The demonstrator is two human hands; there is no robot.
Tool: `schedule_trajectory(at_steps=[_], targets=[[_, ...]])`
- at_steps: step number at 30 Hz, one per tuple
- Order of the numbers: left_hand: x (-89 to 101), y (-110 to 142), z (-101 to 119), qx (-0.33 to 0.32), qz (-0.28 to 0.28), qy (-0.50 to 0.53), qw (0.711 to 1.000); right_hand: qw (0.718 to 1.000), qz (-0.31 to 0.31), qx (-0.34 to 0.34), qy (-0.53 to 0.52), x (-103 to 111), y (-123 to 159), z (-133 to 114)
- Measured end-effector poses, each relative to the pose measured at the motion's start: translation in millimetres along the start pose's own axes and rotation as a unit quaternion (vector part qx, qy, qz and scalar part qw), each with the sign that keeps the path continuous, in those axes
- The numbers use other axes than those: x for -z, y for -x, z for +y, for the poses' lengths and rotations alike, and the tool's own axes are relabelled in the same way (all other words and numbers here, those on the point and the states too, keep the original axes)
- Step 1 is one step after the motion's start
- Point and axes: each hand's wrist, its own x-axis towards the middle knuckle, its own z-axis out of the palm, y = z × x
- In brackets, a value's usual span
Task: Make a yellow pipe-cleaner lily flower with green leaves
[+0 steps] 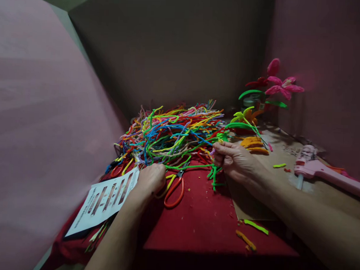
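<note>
My left hand (151, 178) is closed in a fist beside the scissors, with one end of a long green pipe cleaner (190, 167) at its knuckles. That pipe cleaner runs across to the right, toward short green pieces (214, 177) just below my other hand. My right hand (235, 160) is closed in a pinch, thumb against forefinger; what sits between the fingertips is too small to make out, though a bit of yellow shows there. The orange-red-handled scissors (175, 192) lie on the red cloth between both hands. Behind them rises a big heap of multicoloured pipe cleaners (174, 131).
A printed sheet (103, 203) lies at left. On the right, a tan board (251, 200) bears a pink glue gun (329, 171) and orange petals (253, 144). Pink fuzzy flowers (283, 88) stand behind. Yellow-green (256, 226) and orange scraps (245, 239) lie near the red cloth's (194, 230) front edge.
</note>
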Motion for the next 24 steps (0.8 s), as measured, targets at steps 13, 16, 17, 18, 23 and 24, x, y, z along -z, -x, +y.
schedule_trajectory(at_steps=[13, 16, 17, 18, 23, 24], targets=[[-6.4, -29, -2, -0.018, 0.004, -0.044, 0.999, 1.000, 0.001, -0.023, -0.008, -4, 2, 1], [-1.6, -39, -2, -0.037, -0.009, -0.022, 0.999, 0.999, -0.029, -0.033, 0.011, -6, 6, 2], [0.8, -41, -3, -0.045, -0.015, -0.014, 0.999, 0.998, -0.044, -0.044, 0.018, -6, 7, 2], [3.1, -43, -3, -0.053, -0.018, -0.005, 0.998, 0.996, -0.058, -0.058, 0.026, -7, 9, 3], [8.4, -42, -6, -0.076, -0.025, 0.027, 0.996, 0.990, -0.088, -0.101, 0.046, -7, 12, 4], [8.4, -38, -7, -0.077, -0.029, 0.034, 0.996, 0.989, -0.090, -0.104, 0.046, -7, 12, 5]])
